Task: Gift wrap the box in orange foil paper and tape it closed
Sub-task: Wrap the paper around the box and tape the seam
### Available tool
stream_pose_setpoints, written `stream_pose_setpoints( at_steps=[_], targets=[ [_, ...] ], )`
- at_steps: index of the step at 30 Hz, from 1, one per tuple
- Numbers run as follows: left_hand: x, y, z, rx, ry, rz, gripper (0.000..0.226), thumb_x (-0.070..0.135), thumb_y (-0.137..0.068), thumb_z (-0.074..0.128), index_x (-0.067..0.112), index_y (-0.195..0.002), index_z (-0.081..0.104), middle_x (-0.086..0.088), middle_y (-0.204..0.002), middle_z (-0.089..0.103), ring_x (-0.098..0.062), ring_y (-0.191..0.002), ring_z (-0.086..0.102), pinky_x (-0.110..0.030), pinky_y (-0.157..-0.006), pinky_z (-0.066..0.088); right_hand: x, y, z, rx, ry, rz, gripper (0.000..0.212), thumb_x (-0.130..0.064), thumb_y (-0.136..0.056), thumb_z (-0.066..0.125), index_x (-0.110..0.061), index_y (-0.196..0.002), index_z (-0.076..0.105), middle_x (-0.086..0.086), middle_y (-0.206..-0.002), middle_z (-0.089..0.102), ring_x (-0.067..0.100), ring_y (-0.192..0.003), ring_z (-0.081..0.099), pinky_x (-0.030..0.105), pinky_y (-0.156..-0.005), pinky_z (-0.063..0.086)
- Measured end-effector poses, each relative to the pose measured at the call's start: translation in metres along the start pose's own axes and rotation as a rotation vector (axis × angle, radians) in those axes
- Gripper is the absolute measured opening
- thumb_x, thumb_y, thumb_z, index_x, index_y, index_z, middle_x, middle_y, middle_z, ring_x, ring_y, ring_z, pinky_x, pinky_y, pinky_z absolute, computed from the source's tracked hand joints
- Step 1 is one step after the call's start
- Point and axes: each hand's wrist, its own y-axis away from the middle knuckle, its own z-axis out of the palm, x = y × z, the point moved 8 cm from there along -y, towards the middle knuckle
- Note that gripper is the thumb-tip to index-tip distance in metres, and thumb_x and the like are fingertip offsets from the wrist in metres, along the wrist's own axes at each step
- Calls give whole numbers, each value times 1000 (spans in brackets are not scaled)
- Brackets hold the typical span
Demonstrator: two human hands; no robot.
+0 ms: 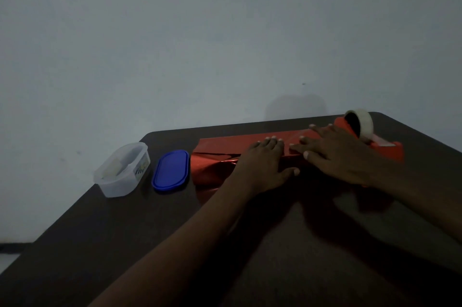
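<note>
The box, covered in shiny orange foil paper (220,146), lies lengthwise across the far part of the dark table (250,244). Loose foil bunches at its left end. My left hand (262,166) rests flat on the middle of the wrapped box, fingers spread. My right hand (337,154) lies flat on the right part, fingertips on a strip of clear tape along the top. Just behind my right hand stands an orange tape dispenser (390,149) carrying a pale tape roll (362,119). The box itself is hidden under the foil.
A clear plastic tub (122,171) with pale contents stands at the table's left edge. Its blue oval lid (171,170) lies flat between the tub and the foil. A plain pale wall runs behind the table. The scene is dim.
</note>
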Motion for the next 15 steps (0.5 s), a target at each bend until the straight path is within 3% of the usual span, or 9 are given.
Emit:
stream_pose_setpoints(
  at_steps=[5,10,15],
  targets=[
    [-1,-2,3,13,0,6,86,65,-92,38,7,-153,24,-15,-159,25,-26,-148,21,-41,-121,20,-13,-4,-4,63,-119,8,49,-45,-102,33,-32,-149,36,-7,-158,29,14,-150,10,36,-120,5],
    [-2,-2,4,11,-5,6,86,65,-92,40,7,-153,23,-14,-160,24,-25,-149,20,-41,-121,20,-13,0,-2,51,-86,75,46,-42,-104,26,-33,-148,38,-3,-159,27,15,-150,9,38,-120,1],
    [-1,-2,2,16,-9,1,86,64,-92,40,7,-153,23,-13,-160,24,-25,-148,21,-41,-121,20,-7,1,-8,112,-55,161,58,-48,-102,27,-15,-149,37,6,-159,30,17,-149,16,40,-121,7]
  ],
)
